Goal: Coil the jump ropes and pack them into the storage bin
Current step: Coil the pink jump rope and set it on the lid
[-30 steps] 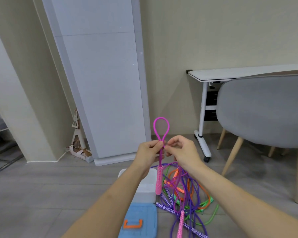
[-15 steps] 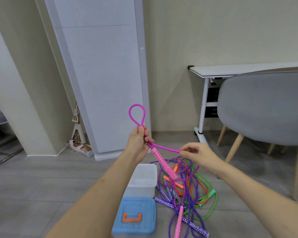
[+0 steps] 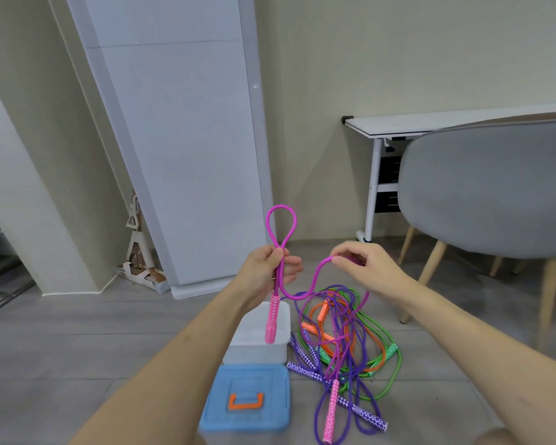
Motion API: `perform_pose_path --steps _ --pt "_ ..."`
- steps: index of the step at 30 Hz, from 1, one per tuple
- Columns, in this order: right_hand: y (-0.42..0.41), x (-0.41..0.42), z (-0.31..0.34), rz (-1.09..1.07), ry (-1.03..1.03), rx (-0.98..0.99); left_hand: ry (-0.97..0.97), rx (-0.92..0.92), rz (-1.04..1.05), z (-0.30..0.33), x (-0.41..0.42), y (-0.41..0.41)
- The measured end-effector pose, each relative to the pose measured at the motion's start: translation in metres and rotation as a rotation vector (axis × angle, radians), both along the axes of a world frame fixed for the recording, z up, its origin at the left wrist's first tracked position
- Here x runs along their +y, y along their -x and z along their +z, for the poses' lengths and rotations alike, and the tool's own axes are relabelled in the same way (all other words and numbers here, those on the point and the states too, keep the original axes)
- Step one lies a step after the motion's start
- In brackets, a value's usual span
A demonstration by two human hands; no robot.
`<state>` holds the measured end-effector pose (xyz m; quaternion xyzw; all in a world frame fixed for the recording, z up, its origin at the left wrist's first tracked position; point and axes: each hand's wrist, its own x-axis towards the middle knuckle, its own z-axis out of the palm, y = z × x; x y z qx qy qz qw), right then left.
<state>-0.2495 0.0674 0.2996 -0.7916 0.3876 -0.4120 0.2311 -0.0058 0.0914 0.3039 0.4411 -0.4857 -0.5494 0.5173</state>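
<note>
My left hand [image 3: 267, 273] grips the pink jump rope [image 3: 281, 226] just below a small upright loop, and one pink handle [image 3: 272, 319] hangs down from it over the white storage bin [image 3: 256, 343]. My right hand [image 3: 363, 268] pinches the same rope farther along, where it sags between the hands. The rope's second pink handle [image 3: 331, 412] lies on the floor. A tangle of purple, green and orange jump ropes [image 3: 347, 335] lies on the floor to the right of the bin.
The bin's blue lid [image 3: 247, 396] with an orange latch lies on the floor in front of the bin. A grey chair [image 3: 491, 191] with wooden legs and a white table [image 3: 430, 123] stand at the right. A tall white panel [image 3: 180, 139] leans against the wall behind.
My left hand has dropped slightly and the pink handle now hangs straight down. My right hand has risen and slid along the rope, which now curves in a slack bend between the hands.
</note>
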Motion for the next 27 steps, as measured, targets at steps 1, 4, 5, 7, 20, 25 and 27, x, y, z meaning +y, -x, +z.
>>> perform_pose_path --steps 1,4,5,7,20,25,27 --pt "-0.004 0.001 0.001 -0.001 0.011 0.003 -0.004 -0.018 -0.007 -0.001 0.001 0.002" --pt "-0.013 0.001 0.002 -0.001 0.047 0.019 -0.025 -0.052 -0.031 -0.003 0.002 0.006" --pt "-0.015 -0.001 0.002 -0.002 0.058 0.030 -0.035 -0.055 -0.044 -0.004 0.002 0.008" --pt "-0.018 -0.002 0.001 0.002 0.084 0.059 -0.046 -0.065 -0.061 -0.004 0.004 0.011" --pt "-0.035 -0.003 -0.004 -0.051 0.163 0.165 -0.044 -0.071 -0.127 -0.001 0.005 0.019" --pt "-0.036 -0.003 -0.004 -0.072 0.217 0.162 -0.020 -0.135 -0.142 -0.008 0.003 0.018" --pt "-0.031 -0.005 -0.005 -0.069 0.243 0.199 -0.010 -0.152 -0.153 -0.008 -0.001 0.018"
